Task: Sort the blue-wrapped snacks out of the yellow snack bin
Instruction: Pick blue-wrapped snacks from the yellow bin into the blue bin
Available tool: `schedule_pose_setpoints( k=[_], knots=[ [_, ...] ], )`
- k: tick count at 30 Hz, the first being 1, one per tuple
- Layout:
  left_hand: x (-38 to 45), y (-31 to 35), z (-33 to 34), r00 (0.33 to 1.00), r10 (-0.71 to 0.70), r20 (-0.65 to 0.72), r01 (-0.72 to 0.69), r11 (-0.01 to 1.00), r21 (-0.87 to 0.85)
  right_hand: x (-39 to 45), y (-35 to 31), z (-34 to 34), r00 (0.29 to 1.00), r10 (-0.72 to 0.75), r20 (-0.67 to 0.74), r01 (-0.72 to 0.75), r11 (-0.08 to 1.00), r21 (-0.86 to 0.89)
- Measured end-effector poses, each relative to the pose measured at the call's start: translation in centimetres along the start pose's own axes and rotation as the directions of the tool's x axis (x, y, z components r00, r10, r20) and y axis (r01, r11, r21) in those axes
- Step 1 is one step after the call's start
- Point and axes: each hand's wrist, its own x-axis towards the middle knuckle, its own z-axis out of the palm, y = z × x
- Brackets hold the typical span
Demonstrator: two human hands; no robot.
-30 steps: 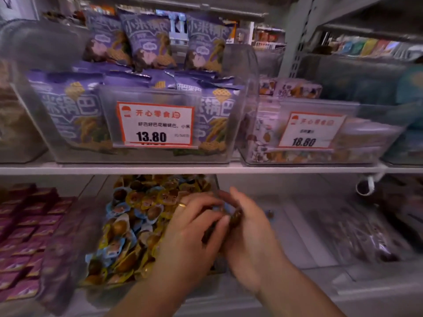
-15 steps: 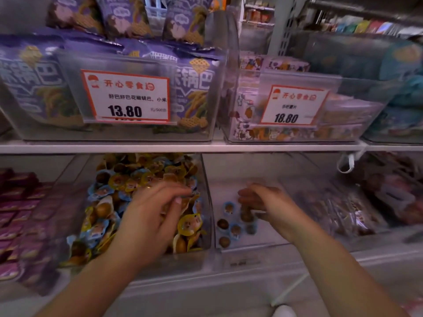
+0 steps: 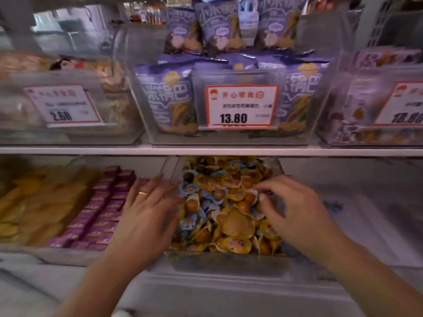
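Shelf (image 3: 206, 150): L hand (image 3: 146, 216) splayed, R hand (image 3: 295, 213) loosely curled, empty, over bin (image 3: 225, 261).

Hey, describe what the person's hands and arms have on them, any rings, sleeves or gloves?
Both hands are bare, with no gloves. The left hand wears a plain gold ring on one finger. The right hand shows no ring. Both forearms are uncovered as far as the frame shows, with no sleeve, watch or bracelet visible.

Centre price tag (image 3: 240, 106) on the clear upper bin reads 开心零食 and 13.80. The left tag (image 3: 63, 106) shows 2.60, the right tag (image 3: 402, 106) a blurred 18.8; purple bags (image 3: 167, 97) carry 锅巴.
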Motion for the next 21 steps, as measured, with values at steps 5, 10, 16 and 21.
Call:
schedule_pose_setpoints(
  k=[5,10,16,21],
  knots=[
    [-0.3,0.6,0.8,0.988,0.03,0.152,-0.056,0.984,0.172,0.3,-2.0,5.0,0.918,-0.061,0.393,0.102,0.991,-0.084],
    [0.8,2.1,1.5,0.96,0.102,0.259,-0.168,0.953,0.251,2.5,-1.1,8.2,0.898,0.031,0.438,0.075,0.972,-0.223],
    [1.6,1.5,1.5,0.952,0.074,0.297,-0.149,0.96,0.236,4.5,-0.7,9.2,0.862,0.106,0.495,0.113,0.913,-0.392],
    [1.8,0.3,0.6,0.976,0.141,0.168,-0.143,0.99,-0.002,4.7,-0.7,7.9,0.846,0.0,0.533,0.234,0.899,-0.371]
  ],
)
